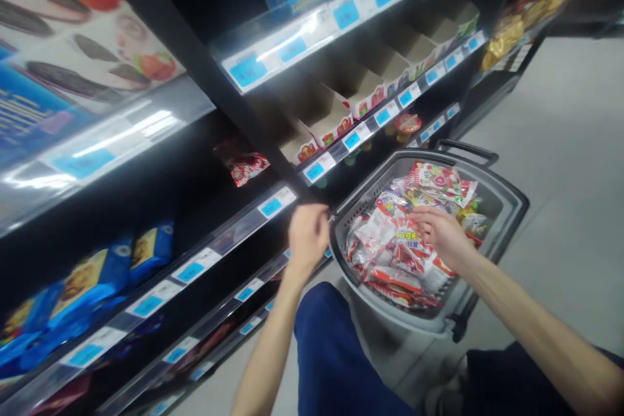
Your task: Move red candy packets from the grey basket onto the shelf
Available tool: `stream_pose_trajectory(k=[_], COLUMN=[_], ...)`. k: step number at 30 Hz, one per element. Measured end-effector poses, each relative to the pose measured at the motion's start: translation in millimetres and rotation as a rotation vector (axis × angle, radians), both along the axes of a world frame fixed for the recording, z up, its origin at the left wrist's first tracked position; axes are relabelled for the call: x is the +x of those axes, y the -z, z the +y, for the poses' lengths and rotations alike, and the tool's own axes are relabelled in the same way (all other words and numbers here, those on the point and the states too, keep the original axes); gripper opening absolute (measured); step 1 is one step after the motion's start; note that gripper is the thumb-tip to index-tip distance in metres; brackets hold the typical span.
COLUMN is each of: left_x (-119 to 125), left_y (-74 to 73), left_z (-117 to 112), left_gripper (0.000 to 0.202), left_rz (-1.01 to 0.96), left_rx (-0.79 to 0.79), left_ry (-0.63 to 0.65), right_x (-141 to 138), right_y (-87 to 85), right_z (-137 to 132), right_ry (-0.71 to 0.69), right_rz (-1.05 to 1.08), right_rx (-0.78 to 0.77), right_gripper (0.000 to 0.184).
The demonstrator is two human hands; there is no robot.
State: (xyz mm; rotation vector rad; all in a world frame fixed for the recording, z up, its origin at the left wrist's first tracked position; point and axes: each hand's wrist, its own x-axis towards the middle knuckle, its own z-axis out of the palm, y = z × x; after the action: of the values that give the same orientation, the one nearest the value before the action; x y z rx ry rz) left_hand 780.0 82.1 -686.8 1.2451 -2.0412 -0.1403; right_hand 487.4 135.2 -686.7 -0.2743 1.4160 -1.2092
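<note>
Both our arms reach forward and down from the bottom of the view, bare to the elbow. Our left hand (307, 237) is seen from the back, wrist bent a little and fingers curled inward, right at the near-left rim of the grey shopping basket (507, 208). We cannot tell whether it grips the rim or only rests against it, as the fingers are blurred and turned away from us. Our right hand (441, 231) comes in from the right with the forearm slanting across the basket's corner. Its palm faces down and its fingers are stretched out, unclenched, lying on top of the snack packets (385, 240).

Those packets, mostly red and white, fill the basket in a loose heap. The basket stands on the pale floor (560, 175) just beside the dark shelving, its black handle (468, 151) on the far side. Our knee in blue trousers (331, 351) is below the left hand.

Along the shelf edges run blue price labels (270, 207). Open cardboard display boxes (336, 120) sit on the shelf above the basket, a red packet (246, 166) lies to their left, and blue packs (92, 279) crowd the lower left shelf.
</note>
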Motion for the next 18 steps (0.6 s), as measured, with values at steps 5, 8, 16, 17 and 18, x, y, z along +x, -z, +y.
stream_pose_trajectory(k=[5,8,16,17,18], left_x=[-49,-50,-51,-52,-52], left_y=[88.4,98.8,92.8,93.7,94.6], left_z=[24,20,19,19,20], left_gripper=[0.049,0.055,0.038,0.033,0.03], left_rz=[-0.035,-0.155,-0.344,-0.339,-0.324], left_rx=[0.328,0.384,0.383,0.377,0.373], left_ry=[0.413,0.427,0.418,0.414,0.411], right_x=[2,2,11,14,17], right_y=[1.6,2.5,9.8,10.1,10.0], right_z=[1,2,-4,-5,-7], right_ry=[-0.016,-0.044,-0.118,-0.131,-0.145], right_rz=[0.009,0.026,0.055,0.057,0.064], right_rx=[0.013,0.016,0.042,0.031,0.024], right_gripper=[0.024,0.024,0.02,0.02,0.02])
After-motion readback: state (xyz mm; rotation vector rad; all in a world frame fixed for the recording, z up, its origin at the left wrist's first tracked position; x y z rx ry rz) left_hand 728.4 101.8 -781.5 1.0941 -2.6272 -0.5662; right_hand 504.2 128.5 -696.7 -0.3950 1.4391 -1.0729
